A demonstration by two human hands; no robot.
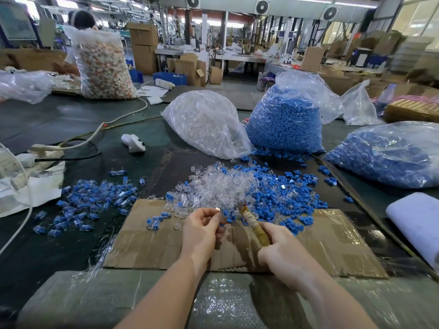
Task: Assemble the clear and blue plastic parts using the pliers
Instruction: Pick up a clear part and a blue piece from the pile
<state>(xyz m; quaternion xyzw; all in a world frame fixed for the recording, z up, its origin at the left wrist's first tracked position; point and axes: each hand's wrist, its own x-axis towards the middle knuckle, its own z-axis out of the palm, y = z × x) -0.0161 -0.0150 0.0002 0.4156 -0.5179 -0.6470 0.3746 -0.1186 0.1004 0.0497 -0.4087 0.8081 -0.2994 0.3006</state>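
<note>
On dark table (59, 119), cardboard sheet (332, 238), factory hall

Bright, even daylight from windows (418, 17) at upper right; soft shadows, glare on plastic bags (206, 122), wide-angle edge bending.

blue parts (285, 195), clear parts (223, 184), brown cardboard (147, 243), yellowish pliers handle (257, 230), dark green table (54, 119)

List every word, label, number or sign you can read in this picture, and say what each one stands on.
No text can be read here.
Paper sheets beyond the white power strip: printed marks, too blurred to read.
Board on the far left wall: too blurred to read.
Cardboard boxes in the background: no legible markings.
Bags of blue parts and clear parts: no labels visible.
</note>
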